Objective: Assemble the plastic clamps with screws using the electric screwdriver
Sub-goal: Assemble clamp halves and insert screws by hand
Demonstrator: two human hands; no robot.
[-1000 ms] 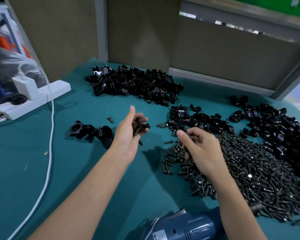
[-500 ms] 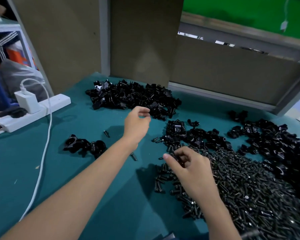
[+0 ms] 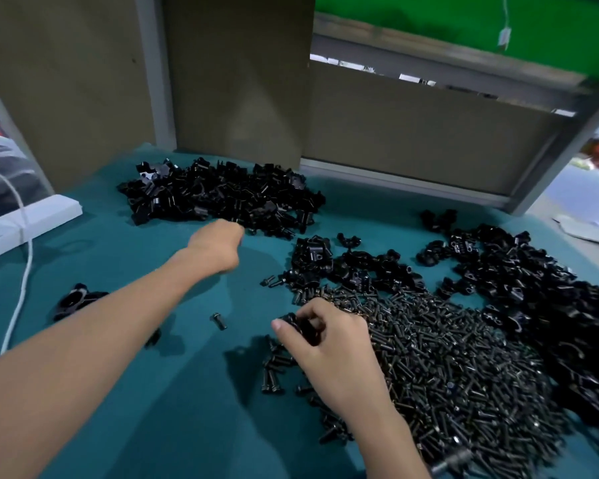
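My left hand (image 3: 217,243) reaches to the near edge of the far pile of black plastic clamps (image 3: 222,198). Its fingers curl away from me, so what they hold is hidden. My right hand (image 3: 329,344) pinches a black clamp piece (image 3: 300,326) between thumb and fingers, at the left edge of the big heap of black screws (image 3: 457,375). More clamp parts lie in a middle cluster (image 3: 346,264) and a large pile at the right (image 3: 533,288). One loose screw (image 3: 218,320) lies between my arms. The electric screwdriver is out of view.
Some joined clamps (image 3: 73,300) lie at the left, partly behind my left forearm. A white power strip (image 3: 38,216) and white cable (image 3: 21,271) sit at the far left. Brown panels (image 3: 239,81) wall the back of the teal table (image 3: 146,392).
My left hand has moved away from me to the far clamp pile. My right hand stays by the screw heap with its piece. The view has tilted up; the screwdriver has left the frame.
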